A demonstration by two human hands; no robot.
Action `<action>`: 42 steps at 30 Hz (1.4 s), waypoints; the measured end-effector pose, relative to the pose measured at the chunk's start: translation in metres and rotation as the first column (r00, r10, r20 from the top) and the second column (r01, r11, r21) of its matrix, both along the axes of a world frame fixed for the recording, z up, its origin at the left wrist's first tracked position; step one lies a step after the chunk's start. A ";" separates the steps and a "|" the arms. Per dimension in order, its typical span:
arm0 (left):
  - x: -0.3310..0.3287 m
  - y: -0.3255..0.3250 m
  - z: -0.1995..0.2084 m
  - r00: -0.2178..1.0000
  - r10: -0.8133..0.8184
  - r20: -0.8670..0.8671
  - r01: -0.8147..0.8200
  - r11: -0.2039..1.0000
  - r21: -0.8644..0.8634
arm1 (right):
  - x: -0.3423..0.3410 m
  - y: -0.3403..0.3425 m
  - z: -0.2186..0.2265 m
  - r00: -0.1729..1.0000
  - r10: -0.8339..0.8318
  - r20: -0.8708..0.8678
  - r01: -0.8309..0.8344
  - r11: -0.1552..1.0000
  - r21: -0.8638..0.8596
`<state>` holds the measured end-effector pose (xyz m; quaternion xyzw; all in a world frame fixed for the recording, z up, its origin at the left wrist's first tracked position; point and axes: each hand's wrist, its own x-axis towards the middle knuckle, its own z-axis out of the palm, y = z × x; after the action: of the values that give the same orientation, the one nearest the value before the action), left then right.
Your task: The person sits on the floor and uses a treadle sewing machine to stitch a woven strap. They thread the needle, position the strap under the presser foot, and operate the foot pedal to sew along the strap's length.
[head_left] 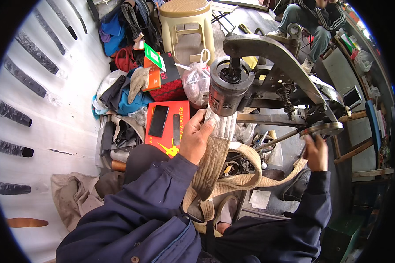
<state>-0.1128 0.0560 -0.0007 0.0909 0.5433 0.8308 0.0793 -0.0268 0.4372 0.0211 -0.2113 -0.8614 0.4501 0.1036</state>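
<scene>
A hand-cranked sewing machine (272, 47) of worn dark metal stands in front of me. Under its round head (227, 94), a thick, stained webbing strap (214, 162) hangs down toward my lap. My left hand (196, 140) pinches the strap's left edge just below the head, thumb on top. At the machine's right side my right hand (317, 153) is closed at the rim of the hand wheel (324, 128); its fingertips are partly hidden. A paler length of webbing (274, 179) loops from the strap across to below my right hand.
To the left, a black phone (159, 121) lies on a red box (180, 116), near piled clothes and a plastic bag (196, 81). A beige stool (186, 22) stands beyond. Another person (309, 22) sits at the far right. Small parts clutter the floor under the machine.
</scene>
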 end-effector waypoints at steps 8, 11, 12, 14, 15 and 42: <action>-0.005 0.000 -0.001 1.000 -0.018 -0.002 0.018 1.000 0.005 | 0.003 0.116 0.002 0.933 -0.306 -0.191 0.359 0.839 0.410; -0.004 -0.001 0.000 0.999 -0.032 -0.009 0.032 0.999 0.021 | 0.007 0.152 -0.041 0.942 -0.315 -0.119 0.336 0.862 0.379; -0.004 -0.001 0.000 0.999 -0.028 -0.019 0.028 1.000 0.013 | 0.006 0.153 -0.054 0.939 -0.341 -0.054 0.341 0.890 0.303; -0.004 -0.001 0.001 0.999 -0.014 -0.049 0.015 1.000 0.003 | 0.002 0.134 -0.077 0.950 -0.294 0.101 0.288 0.955 0.072; -0.004 -0.001 0.002 0.999 -0.014 -0.035 0.015 1.000 0.003 | 0.002 0.113 -0.083 0.938 -0.274 0.212 0.281 0.960 -0.007; -0.010 0.000 0.003 1.000 0.008 -0.012 -0.008 0.999 -0.034 | 0.001 0.011 0.006 0.995 0.094 0.025 -0.089 0.985 -0.147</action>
<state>-0.1224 0.0563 0.0025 0.0924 0.5580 0.8213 0.0742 -0.0255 0.4481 0.0268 -0.1856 -0.8367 0.5125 0.0537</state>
